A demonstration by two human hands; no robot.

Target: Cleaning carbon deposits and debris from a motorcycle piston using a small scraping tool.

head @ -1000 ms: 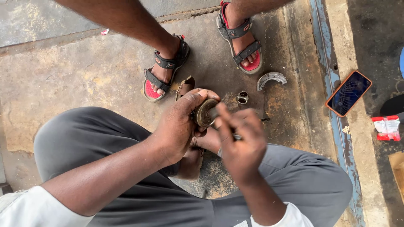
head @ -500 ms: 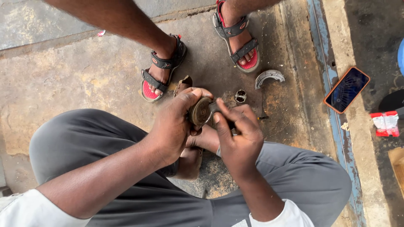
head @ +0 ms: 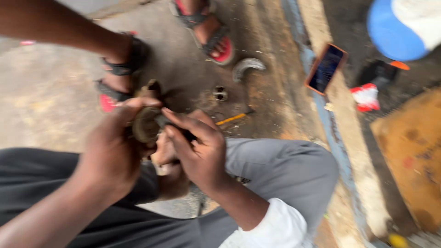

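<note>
My left hand point(head: 112, 151) grips a round, dirty brass-coloured metal part point(head: 146, 124) in front of my knees. My right hand point(head: 197, 149) is closed around a small dark tool or piece pressed against that part's face; what exactly it holds is blurred. Both hands hover above my bare foot point(head: 167, 158) and grey trousers. The whole view is motion-blurred.
Another person's sandalled feet point(head: 117, 76) point(head: 209, 32) stand just beyond my hands. On the stained concrete lie a curved grey brake shoe point(head: 247, 66), a small metal ring point(head: 220, 93) and a yellow-handled tool point(head: 234, 118). A phone point(head: 326, 68), red-white packet point(head: 366, 97) and blue-white object point(head: 402, 25) lie right.
The view has swung right and tilted, blurring everything. My hands stay together on the round part. A yellow-handled tool, a blue-white object and a brown board have come into sight.
</note>
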